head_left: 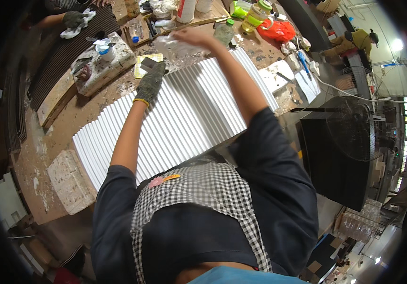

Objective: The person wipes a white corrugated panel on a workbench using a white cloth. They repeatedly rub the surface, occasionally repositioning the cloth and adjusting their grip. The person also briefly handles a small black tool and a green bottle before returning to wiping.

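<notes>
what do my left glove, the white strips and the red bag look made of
Glove: probably knitted yarn, matte, judging by its speckled grey texture. White strips: smooth, even white with slight sheen; coated wood or plastic, cannot tell. Red bag: probably thin plastic film, being shiny and crumpled.

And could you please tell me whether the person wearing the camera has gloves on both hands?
No, the left hand wears a dark knitted glove, while the right hand is bare.
</notes>
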### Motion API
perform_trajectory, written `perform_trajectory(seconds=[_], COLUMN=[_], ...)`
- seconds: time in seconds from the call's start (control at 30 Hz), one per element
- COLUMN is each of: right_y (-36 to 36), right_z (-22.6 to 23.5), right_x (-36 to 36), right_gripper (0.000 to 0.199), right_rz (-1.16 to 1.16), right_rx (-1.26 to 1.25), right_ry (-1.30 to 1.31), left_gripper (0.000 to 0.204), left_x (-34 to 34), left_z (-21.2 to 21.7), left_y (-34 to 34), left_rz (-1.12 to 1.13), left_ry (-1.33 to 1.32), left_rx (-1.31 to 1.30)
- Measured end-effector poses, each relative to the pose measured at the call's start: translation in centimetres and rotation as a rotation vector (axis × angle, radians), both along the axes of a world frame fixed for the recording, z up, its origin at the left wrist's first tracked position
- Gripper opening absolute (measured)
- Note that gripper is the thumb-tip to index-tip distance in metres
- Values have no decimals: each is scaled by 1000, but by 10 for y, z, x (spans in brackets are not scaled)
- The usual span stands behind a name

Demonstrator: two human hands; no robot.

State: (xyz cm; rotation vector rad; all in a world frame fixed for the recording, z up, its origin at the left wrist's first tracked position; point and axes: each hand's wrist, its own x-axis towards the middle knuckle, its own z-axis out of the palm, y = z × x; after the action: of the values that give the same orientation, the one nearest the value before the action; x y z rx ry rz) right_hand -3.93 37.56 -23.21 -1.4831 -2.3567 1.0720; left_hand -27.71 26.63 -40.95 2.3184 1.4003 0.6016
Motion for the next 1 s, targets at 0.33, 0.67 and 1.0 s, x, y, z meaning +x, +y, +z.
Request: perform_trajectory(seconds=[0.33, 0.67, 1.0], right_y=[-255, -256, -53], right_z=[26, -55, -65], right_x=[121, 82, 25], right_gripper=[23, 16, 29], right_rz=[-383, -617, -580], right_rx=[428, 544, 257], right_ry=[-302, -298, -332], left_gripper=[41, 48, 53], left_x=[99, 104, 95], left_z=[43, 30, 51], left_y=[46, 33, 34], left_rz=[-55, -47, -195], left_ry=[-110, -99, -49], left_rx=[-86, -123, -141])
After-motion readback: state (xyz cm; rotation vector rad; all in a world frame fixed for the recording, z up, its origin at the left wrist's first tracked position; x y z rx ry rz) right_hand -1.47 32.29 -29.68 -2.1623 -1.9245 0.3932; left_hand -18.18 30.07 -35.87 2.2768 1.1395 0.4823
